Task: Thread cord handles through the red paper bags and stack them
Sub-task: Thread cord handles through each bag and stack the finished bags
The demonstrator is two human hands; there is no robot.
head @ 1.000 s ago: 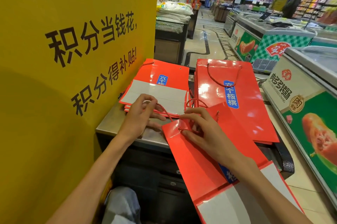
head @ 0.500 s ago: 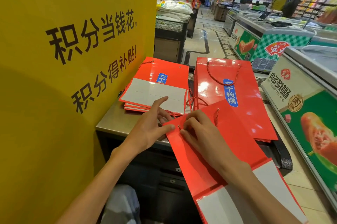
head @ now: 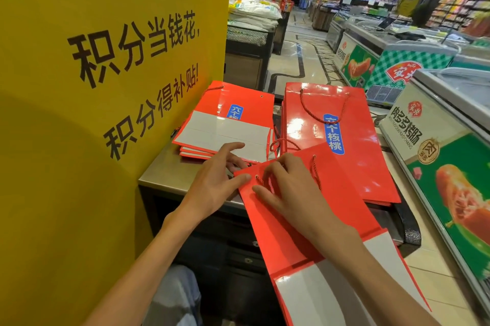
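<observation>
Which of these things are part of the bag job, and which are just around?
In the job:
front bag
red cord
left hand
right hand
left pile
right stack

Just around:
yellow sign
freezers

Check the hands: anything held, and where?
Right hand pinches the red cord at the bag hole. Left hand only presses the bag's corner flat.

Flat red bag (head: 331, 219) is lying tilted over the counter edge, cord (head: 316, 171) hanging from its eyelet. Two bag stacks are lying behind: unthreaded (head: 225, 124), threaded (head: 344, 145).
</observation>
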